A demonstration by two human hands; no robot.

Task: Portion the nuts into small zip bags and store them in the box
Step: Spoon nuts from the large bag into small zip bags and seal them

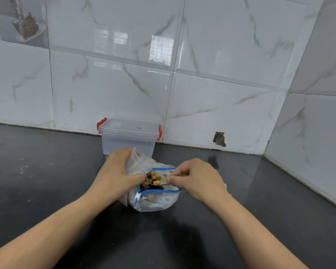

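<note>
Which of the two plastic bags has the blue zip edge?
The nearer bag, under the spoon held by the right hand; the bag the left hand holds is plain clear.

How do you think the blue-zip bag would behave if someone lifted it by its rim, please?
The blue-zip bag would probably sag, since its thin clear film already crumples on the counter. The nuts sit low inside, so it should hang bottom-heavy. With its mouth open, tilting it would likely spill some.

A clear box point(128, 137) with red latches, lid on, stands at 12 o'clock. Just beside it at 6 o'clock sits an open blue-edged zip bag point(155, 199) holding mixed nuts point(152, 179); a clear small bag point(137, 162) touches its 10 o'clock side.
</note>
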